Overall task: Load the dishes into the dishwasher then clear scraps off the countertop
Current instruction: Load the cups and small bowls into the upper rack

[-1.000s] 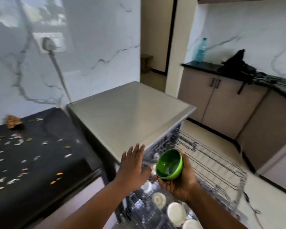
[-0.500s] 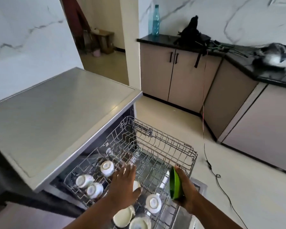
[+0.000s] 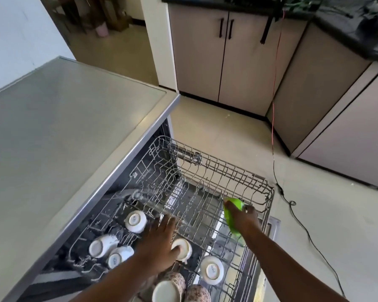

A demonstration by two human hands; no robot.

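Green bowl (image 3: 232, 216): glossy plastic, round, held on edge so its rim runs near-vertical, mouth facing left toward the open middle of the rack. It sits over the right-hand side of the pulled-out wire rack (image 3: 223, 171), just inside the front rail. Right hand (image 3: 242, 219) grips it, fingers curled over the back of the bowl, thumb side toward the rim. This hand is the only one on the bowl; the free slots lie directly below and left of it, so the coming move looks like a short lowering onto the tines.

Left hand (image 3: 159, 238): fingers spread and straight, palm down over the rack centre, thumb tip at a white cup (image 3: 182, 248); contact probable, not certain.

Rack: thin grey coated wire, upright tines. Around the left hand, several glazed white cups lie bottom-up or tilted, e.g. (image 3: 135, 221). Two floral mugs (image 3: 172, 286) stand at the near edge. Brushed metal dishwasher top (image 3: 63, 127) lies left.
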